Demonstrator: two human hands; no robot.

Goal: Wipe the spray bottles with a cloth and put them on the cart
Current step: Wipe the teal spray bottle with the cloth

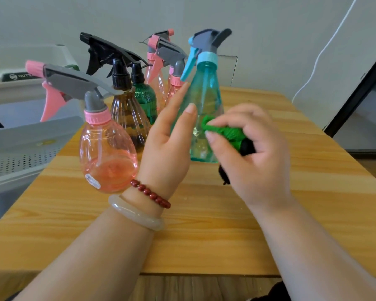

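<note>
A teal spray bottle (204, 101) stands upright on the wooden table (204, 224). My left hand (167, 148) lies against its left side with straight fingers. My right hand (254, 148) grips a green and black cloth (228, 134) and presses it on the bottle's lower right side. A pink round spray bottle (106, 157) stands at the near left. Behind it stand a brown bottle (128, 118) and a green bottle (146, 98), both with black triggers, then two pink bottles (159, 83) at the back.
A grey cart (26, 144) with a perforated shelf stands left of the table. A white cable (326, 46) hangs down the wall at the right. A dark-framed panel (365, 94) leans at the far right.
</note>
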